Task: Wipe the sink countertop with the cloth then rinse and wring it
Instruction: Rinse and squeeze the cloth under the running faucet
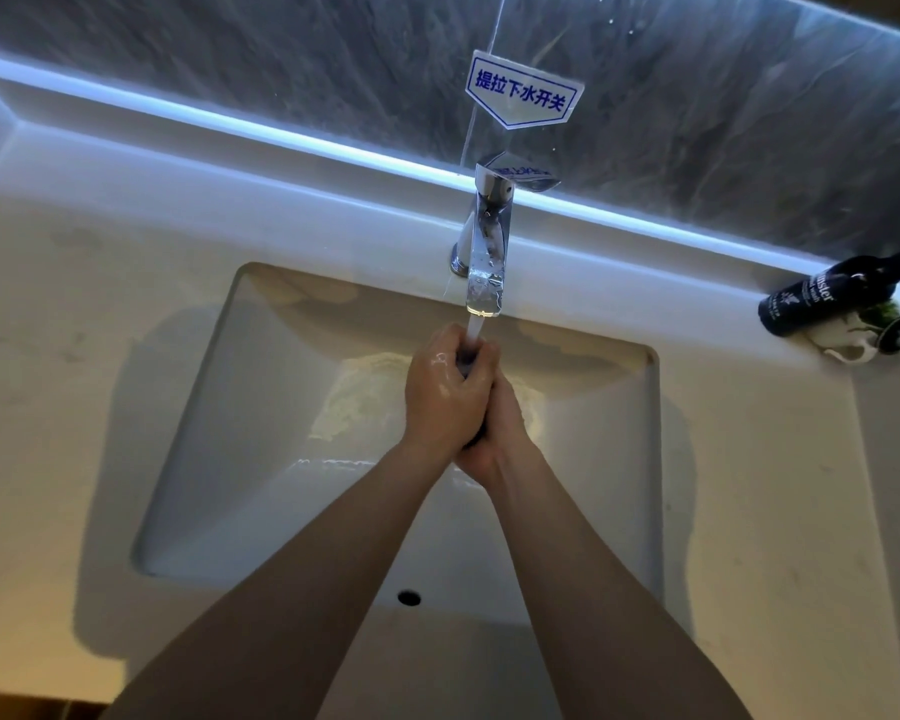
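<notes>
Both my hands are pressed together over the middle of the white sink basin [261, 418], right under the chrome faucet [484, 241]. My left hand [445, 389] wraps over the top and my right hand [494, 428] closes from beside and below. A dark cloth [467, 362] is squeezed between them; only small slivers of it show at the top and bottom of the grip. A stream of water [475, 330] runs from the spout straight onto the cloth and my knuckles. The pale countertop [74, 314] surrounds the basin.
A dark bottle [822, 298] lies on its side at the counter's back right corner, beside a small white object [848, 348]. A blue-and-white sign [520, 90] is stuck on the mirror wall behind the faucet. An overflow hole [409, 597] sits in the basin's near wall.
</notes>
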The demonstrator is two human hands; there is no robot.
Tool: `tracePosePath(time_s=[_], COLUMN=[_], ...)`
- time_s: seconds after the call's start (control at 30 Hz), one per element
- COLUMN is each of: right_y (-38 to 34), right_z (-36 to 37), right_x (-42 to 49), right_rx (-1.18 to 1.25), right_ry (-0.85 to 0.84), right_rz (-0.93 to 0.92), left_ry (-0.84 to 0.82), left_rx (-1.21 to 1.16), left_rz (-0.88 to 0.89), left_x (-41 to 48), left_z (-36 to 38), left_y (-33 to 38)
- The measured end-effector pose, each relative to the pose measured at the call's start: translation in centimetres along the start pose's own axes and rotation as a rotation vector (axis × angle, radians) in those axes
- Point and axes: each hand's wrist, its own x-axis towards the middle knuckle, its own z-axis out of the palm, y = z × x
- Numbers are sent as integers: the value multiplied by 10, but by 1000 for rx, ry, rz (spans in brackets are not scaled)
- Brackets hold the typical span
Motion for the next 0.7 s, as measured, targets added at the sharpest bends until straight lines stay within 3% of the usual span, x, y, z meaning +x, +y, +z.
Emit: tracePosePath(time_s=[0.13,0.3,0.4,0.5,0.57,0.7], right_y=[2,-5,-4,-2,-5,-15], right_z=[5,8,4,-6,-14,-22], right_x=[-1,0,-3,-1,2,5], right_rx=[-39,-236,-347,-532,-517,-317], right_ry=[79,314,312,309,349,405], right_rz=[-50,9,-79,-283,-358,-391], left_ry=[-6,-98,-100,-93,-97,-376], left_rx=[74,220,273,179,69,-345], left_rz=[-46,-154,-252,-404,-472,-699], left_x=[13,33,35,32,29,25], left_z=[7,-3,-6,-13,-20,-39], left_y=[-6,-22,-28,-39,-45,-42])
